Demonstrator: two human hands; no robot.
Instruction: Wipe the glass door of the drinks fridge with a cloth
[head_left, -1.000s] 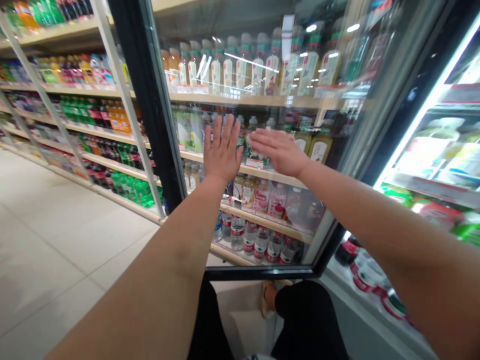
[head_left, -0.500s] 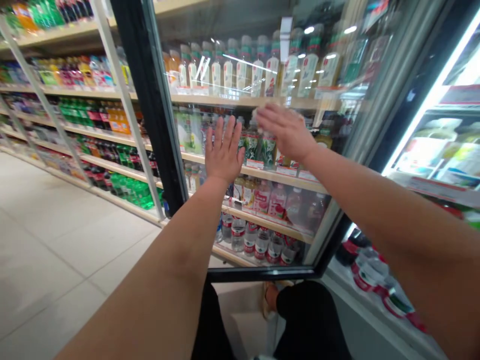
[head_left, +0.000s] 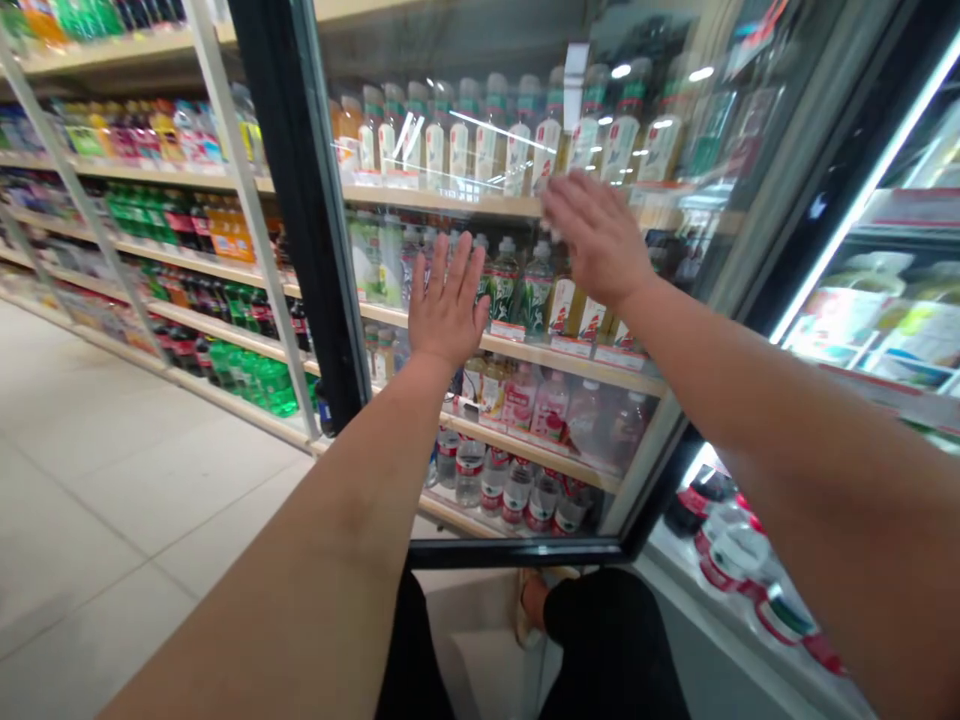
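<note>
My left hand lies flat with fingers spread against the glass door of a drinks fridge. To its right, my right hand is pressed to the same pane, its fingers together and somewhat blurred. Beneath those fingers a small edge of a whitish cloth shows; the palm hides the remainder. The door stands swung open, with a black frame along its bottom. Bottled drinks on shelves appear through the glass behind both hands.
Lit fridge shelves with bottles are at the right. Along the left runs a long shelf rack full of coloured soft drinks, beside a pale tiled floor. My legs in black trousers are below the door.
My right hand has slid up and to the right across the glass, the cloth under its fingers. My left hand stays flat in nearly the same spot.
</note>
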